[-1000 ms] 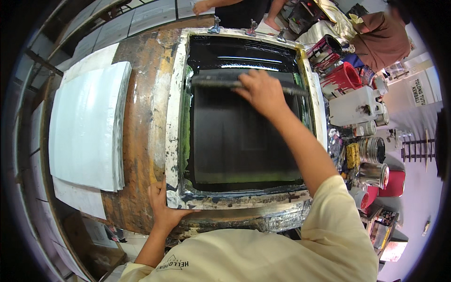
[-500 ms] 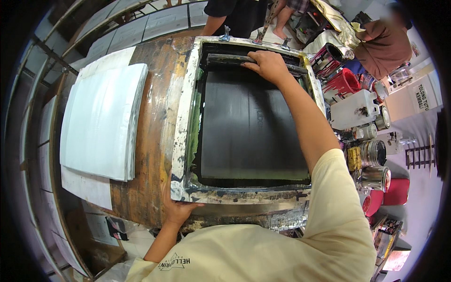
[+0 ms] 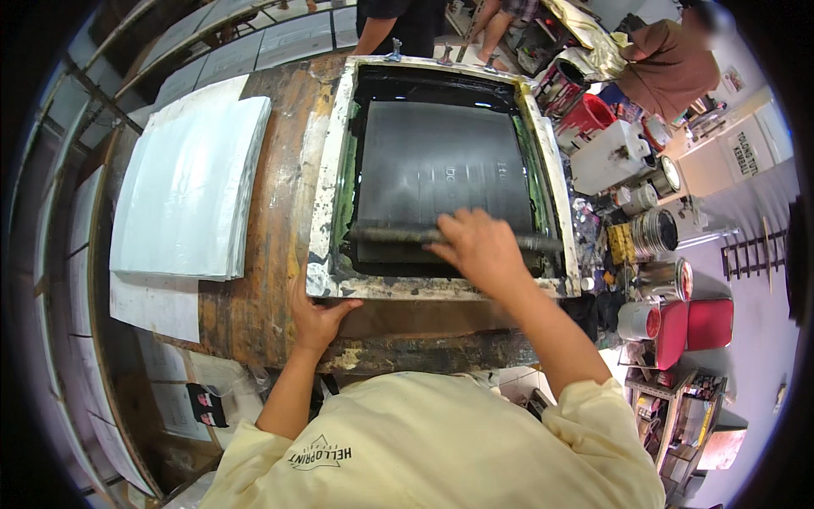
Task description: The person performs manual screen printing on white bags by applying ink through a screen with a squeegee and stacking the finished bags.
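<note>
A screen printing frame (image 3: 322, 191) with a pale, ink-stained rim lies on a worn wooden table. Its dark mesh (image 3: 407, 161) carries black ink, thickest along the far end. My right hand (image 3: 479, 246) is closed round a long squeegee (image 3: 386, 235), which spans the mesh near the frame's near side and is slightly blurred. My left hand (image 3: 318, 318) grips the frame's near left corner, thumb along the front edge and fingers up its left side. Clamps (image 3: 445, 55) stand at the frame's far edge.
Left of the frame, a stack of white sheets (image 3: 191, 191) rests on the wooden table (image 3: 271, 204). Ink cans, a white jug (image 3: 610, 157) and a red bucket (image 3: 589, 119) crowd the right side. A person in brown (image 3: 670, 68) sits at the far right; another stands beyond the table.
My right hand has drawn the squeegee from the far end of the mesh to near its close end. My left hand still holds the corner. The view has shifted somewhat.
</note>
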`<action>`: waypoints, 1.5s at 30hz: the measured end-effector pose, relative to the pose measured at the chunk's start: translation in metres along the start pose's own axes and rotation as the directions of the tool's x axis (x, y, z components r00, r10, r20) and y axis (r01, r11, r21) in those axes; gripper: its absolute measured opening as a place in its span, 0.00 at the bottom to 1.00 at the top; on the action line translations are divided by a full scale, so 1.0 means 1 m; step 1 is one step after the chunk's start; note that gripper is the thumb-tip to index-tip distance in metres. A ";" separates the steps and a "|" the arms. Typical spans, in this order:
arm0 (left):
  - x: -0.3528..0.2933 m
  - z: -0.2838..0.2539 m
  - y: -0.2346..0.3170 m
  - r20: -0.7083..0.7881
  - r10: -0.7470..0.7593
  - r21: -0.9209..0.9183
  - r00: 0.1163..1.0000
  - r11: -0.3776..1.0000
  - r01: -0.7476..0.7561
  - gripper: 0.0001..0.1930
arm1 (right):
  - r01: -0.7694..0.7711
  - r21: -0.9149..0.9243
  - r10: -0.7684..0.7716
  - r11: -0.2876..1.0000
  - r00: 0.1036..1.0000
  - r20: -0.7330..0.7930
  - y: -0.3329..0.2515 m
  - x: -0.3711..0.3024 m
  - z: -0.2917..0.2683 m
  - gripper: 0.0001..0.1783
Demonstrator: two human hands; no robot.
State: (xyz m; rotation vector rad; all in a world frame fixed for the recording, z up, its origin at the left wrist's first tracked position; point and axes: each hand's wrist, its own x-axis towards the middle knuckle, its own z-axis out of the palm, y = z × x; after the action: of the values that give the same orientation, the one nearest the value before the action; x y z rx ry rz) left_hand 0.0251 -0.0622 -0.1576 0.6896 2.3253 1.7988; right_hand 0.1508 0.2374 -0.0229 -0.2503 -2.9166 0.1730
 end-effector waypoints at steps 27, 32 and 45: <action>-0.022 0.043 0.064 0.367 -0.120 0.804 0.923 0.540 -0.249 0.66 | -0.257 0.081 0.267 0.963 0.873 -0.408 -0.058 0.123 -0.249 0.27; 0.005 0.046 0.109 0.344 0.074 0.736 0.936 0.598 -0.317 0.56 | -0.285 0.029 0.249 0.958 0.780 -0.575 -0.059 0.133 -0.229 0.28; 0.088 0.003 0.147 -0.194 0.189 0.172 0.963 0.973 -0.156 0.18 | 0.087 -0.174 -0.173 0.981 0.797 -0.579 -0.009 0.121 -0.233 0.20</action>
State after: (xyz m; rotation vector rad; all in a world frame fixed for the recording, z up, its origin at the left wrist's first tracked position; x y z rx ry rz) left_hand -0.0114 0.0053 -0.0045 0.7826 2.6415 1.8565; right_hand 0.0829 0.2738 0.2285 -0.0952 -2.3036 -0.1180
